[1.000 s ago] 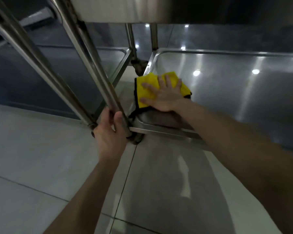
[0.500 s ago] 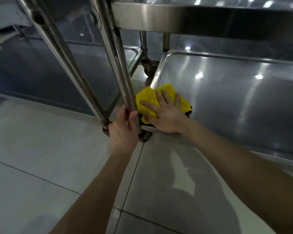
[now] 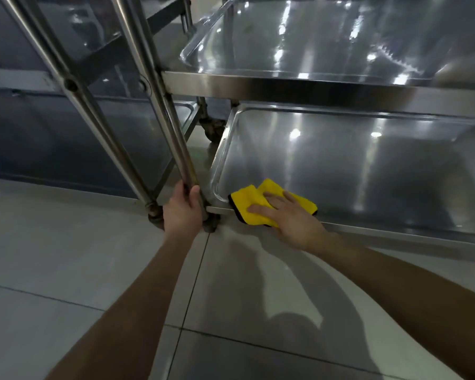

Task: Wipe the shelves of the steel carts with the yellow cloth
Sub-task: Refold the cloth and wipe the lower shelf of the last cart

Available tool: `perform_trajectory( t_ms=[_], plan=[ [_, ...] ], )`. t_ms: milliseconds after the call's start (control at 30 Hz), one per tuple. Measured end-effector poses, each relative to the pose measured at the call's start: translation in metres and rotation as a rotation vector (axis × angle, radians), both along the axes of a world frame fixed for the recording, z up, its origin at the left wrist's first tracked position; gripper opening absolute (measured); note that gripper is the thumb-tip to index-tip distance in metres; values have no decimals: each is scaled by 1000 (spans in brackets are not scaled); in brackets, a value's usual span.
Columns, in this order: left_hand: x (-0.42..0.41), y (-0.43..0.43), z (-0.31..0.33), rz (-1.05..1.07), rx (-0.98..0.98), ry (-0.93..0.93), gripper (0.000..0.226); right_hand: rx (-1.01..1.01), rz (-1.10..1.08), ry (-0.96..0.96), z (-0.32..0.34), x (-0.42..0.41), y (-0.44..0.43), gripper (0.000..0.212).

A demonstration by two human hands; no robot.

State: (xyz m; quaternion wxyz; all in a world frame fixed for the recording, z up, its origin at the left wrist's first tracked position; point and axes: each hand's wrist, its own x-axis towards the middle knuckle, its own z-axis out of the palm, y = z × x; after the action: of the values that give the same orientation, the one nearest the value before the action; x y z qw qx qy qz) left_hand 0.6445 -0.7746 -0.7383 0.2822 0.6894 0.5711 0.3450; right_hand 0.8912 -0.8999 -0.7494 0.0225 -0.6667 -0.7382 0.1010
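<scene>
Wiping is at the near left corner of the bottom shelf (image 3: pixel 368 165), where the right hand (image 3: pixel 291 218) lies flat, fingers straight, pressing the yellow cloth (image 3: pixel 254 204) down. The left hand (image 3: pixel 181 212) is wrapped round the cart's post (image 3: pixel 173 138). I think most of this shelf is left to wipe.

No legible writing, label, brand mark, number or sign appears anywhere in view. The lower shelf (image 3: pixel 368 165) and upper shelf (image 3: pixel 327 39) of the steel cart carry only reflected light spots. The upright post (image 3: pixel 159 105), the yellow cloth (image 3: pixel 247 204) at the lower shelf's near left corner and the floor tiles (image 3: pixel 66 242) are all unmarked.
</scene>
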Motion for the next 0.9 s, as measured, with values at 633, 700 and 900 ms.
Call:
perform_trajectory(
  t_ms=[633, 700, 900],
  plan=[
    [-80, -31, 160, -577, -136, 790, 43, -336, 123, -39, 193, -105, -8, 66],
    [-82, -38, 172, -596, -89, 758, 43, -346, 116, -8, 192, -107, -12, 65],
    [-98, -52, 209, -592, -92, 709, 37, -155, 112, 257, 188, -112, -24, 57]
  ],
)
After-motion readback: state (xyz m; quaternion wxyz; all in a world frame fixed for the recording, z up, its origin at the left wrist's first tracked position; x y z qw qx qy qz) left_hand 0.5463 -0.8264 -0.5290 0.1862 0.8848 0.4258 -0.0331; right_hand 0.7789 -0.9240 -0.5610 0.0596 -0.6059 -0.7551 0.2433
